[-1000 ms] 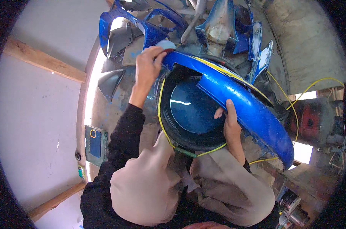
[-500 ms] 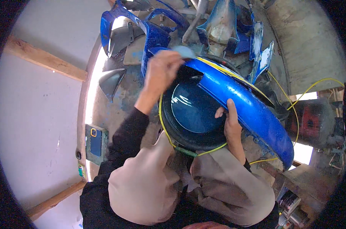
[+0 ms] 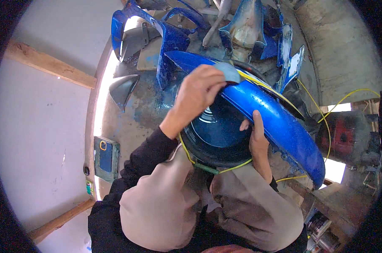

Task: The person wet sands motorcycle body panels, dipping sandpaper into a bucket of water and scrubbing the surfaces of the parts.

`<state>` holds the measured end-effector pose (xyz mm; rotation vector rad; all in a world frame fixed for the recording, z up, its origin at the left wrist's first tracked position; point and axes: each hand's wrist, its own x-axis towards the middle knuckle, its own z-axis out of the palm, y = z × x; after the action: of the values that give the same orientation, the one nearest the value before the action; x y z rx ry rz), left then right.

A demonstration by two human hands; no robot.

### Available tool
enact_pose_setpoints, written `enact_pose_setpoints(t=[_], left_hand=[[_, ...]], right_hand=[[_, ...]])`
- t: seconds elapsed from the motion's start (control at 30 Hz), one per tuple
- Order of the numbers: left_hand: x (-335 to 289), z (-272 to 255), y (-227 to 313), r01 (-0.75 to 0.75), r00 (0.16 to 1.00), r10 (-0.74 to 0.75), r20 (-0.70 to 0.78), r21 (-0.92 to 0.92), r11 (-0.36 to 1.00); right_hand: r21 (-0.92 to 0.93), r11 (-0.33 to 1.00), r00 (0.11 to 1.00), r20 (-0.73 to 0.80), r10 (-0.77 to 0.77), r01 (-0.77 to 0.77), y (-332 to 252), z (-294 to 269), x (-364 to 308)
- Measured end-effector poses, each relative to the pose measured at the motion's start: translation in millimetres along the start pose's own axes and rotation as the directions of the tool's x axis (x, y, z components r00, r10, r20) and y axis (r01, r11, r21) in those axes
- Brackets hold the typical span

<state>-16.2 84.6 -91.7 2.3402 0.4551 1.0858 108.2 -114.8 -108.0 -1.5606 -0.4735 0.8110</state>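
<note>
A long, glossy blue motorcycle fender (image 3: 279, 116) with yellow, white and black striping slants over a round black basin (image 3: 218, 158) of dark liquid between my knees. My left hand (image 3: 197, 90) pinches a grey, rounded piece of sandpaper (image 3: 228, 73) and presses it on the fender's upper part, near the yellow stripe. My right hand (image 3: 258, 141) grips the fender's near edge, thumb on top and fingers partly hidden underneath.
Other blue fairing panels (image 3: 172, 40) lie at the back, with a grey-white scuffed panel (image 3: 293, 63) at right. A dark pointed piece (image 3: 123, 90) and a phone (image 3: 106, 156) are on the left. A yellow cord (image 3: 328, 126) runs at right.
My left hand has moved right and slightly down along the fender with the sandpaper, uncovering its far tip. My right hand and the fender have hardly moved.
</note>
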Motion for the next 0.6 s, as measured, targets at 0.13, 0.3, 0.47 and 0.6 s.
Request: enact_pose_setpoints(t=[0.13, 0.3, 0.47, 0.6], left_hand=[[12, -1, -26, 0.037, 0.997, -0.034, -0.069, 0.046, 0.998], [-1, -29, -74, 0.205, 0.975, -0.184, -0.127, 0.175, 0.963], [8, 0, -13, -0.023, 1.000, 0.024, -0.005, 0.030, 0.999], [16, 5, -22, -0.036, 0.999, 0.036, -0.013, 0.030, 0.999]], right_hand=[[-0.089, 0.996, 0.997, -0.079, -0.022, 0.015, -16, -13, -6], [-0.194, 0.977, 0.996, 0.036, -0.079, 0.084, -20, -6, -7], [-0.221, 0.972, 0.996, -0.020, -0.082, 0.076, -11, -13, -2], [-0.276, 0.956, 0.991, -0.056, -0.122, 0.102, -12, -21, -4]])
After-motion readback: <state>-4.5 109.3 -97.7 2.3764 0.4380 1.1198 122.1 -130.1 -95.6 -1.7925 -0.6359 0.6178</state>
